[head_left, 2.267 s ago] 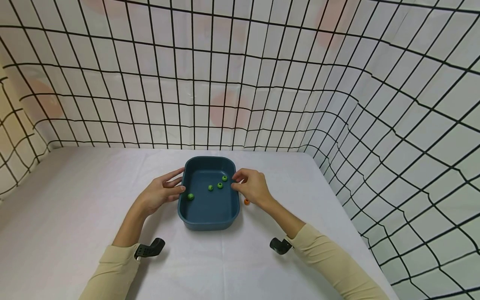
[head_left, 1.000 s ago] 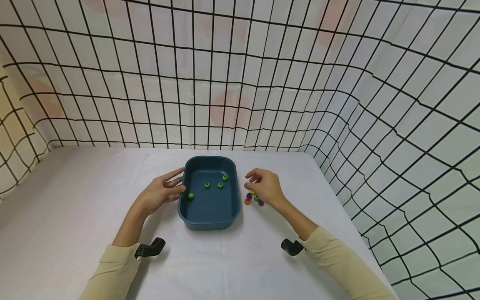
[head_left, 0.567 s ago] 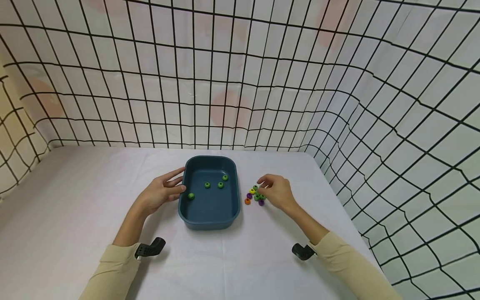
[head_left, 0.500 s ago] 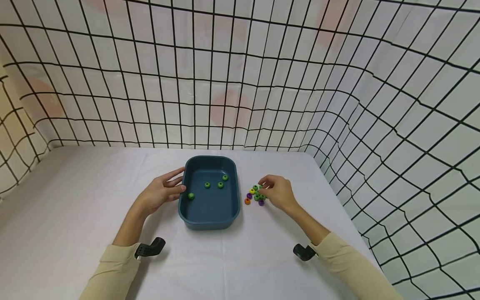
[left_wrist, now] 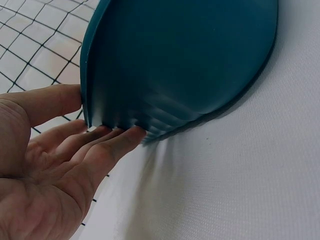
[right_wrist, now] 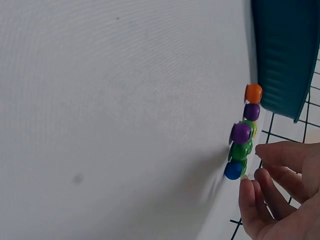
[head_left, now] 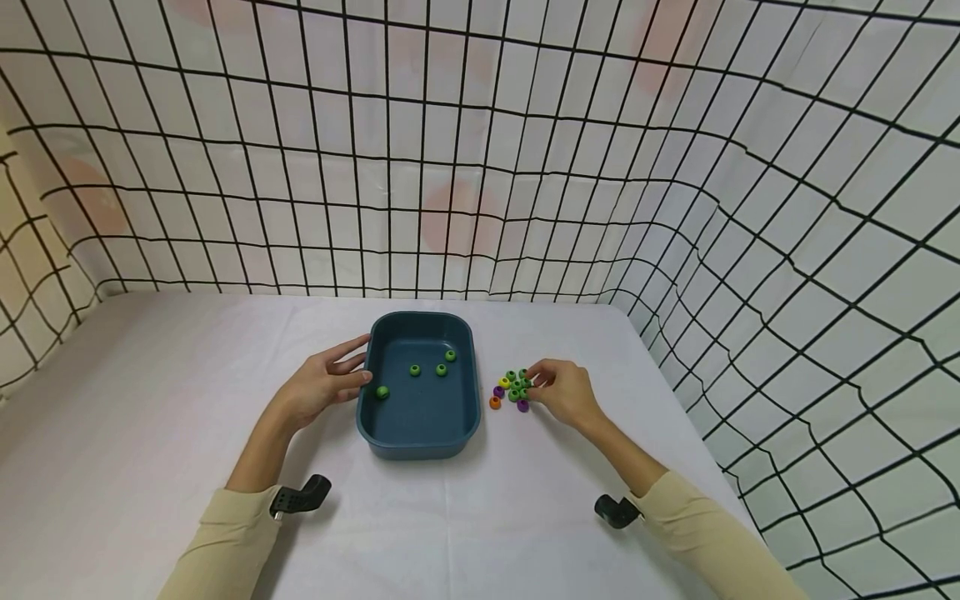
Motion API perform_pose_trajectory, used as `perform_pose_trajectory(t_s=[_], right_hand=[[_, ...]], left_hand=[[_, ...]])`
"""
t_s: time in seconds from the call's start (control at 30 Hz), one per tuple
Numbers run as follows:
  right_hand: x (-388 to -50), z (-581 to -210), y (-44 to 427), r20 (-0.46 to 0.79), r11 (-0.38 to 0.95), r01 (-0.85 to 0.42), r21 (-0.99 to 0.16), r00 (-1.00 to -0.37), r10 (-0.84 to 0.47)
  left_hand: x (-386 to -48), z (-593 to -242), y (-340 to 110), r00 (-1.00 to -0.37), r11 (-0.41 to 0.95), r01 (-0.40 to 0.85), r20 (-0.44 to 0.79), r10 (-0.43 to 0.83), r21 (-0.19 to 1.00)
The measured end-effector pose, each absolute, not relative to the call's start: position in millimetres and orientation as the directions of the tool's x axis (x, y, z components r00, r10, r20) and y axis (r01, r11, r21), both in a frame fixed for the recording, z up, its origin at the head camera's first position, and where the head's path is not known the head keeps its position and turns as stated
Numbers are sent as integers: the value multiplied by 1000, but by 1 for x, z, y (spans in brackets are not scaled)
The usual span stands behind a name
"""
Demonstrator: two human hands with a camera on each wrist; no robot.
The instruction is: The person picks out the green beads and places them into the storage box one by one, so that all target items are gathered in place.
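My left hand (head_left: 318, 387) rests against the left side of a blue plastic tub (head_left: 418, 425). In the left wrist view its fairly straight fingers touch the tub's outer wall, with the thumb at the rim. Several green beads (head_left: 441, 370) lie apart on the tub floor. Right of the tub, my right hand (head_left: 568, 394) is at a cluster of beads, its thumb and fingers apart with no bead visibly pinched. Green beads (head_left: 513, 395), a yellow bead (head_left: 505, 383), a purple bead (head_left: 522, 406) and an orange bead (head_left: 495, 402) show there. A blue bead (right_wrist: 233, 170) appears in the right wrist view.
A white cloth (head_left: 446, 533) covers the table. Black netting (head_left: 480, 158) over pale sheeting stands along the back and the right side. A black wrist camera (head_left: 300, 496) sits on the left cuff, and another camera (head_left: 617, 511) on the right.
My right hand has moved from the tub's right rim to the bead cluster, uncovering more beads. One green bead in the tub has rolled slightly left. The left hand stays put.
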State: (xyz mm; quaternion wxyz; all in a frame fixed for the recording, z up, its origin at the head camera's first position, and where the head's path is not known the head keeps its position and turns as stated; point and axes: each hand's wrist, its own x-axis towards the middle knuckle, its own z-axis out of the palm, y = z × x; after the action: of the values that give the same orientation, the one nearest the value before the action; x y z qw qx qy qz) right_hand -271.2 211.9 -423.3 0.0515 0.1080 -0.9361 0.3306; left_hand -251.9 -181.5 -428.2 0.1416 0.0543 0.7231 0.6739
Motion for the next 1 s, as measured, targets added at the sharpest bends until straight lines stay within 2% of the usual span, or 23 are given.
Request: perform_pose_trajectory(t_s=[0.23,1.0], right_hand=[[-272,-429,213,127,766,-196,-612,-981,-150],[-273,-438,210,114,774,-178,-607,-984,-137]], left_hand=[[-254,-430,-181,-955,88,-120,-140,263,989],[-253,-429,-181,-955,93,-109,-130,265,990]])
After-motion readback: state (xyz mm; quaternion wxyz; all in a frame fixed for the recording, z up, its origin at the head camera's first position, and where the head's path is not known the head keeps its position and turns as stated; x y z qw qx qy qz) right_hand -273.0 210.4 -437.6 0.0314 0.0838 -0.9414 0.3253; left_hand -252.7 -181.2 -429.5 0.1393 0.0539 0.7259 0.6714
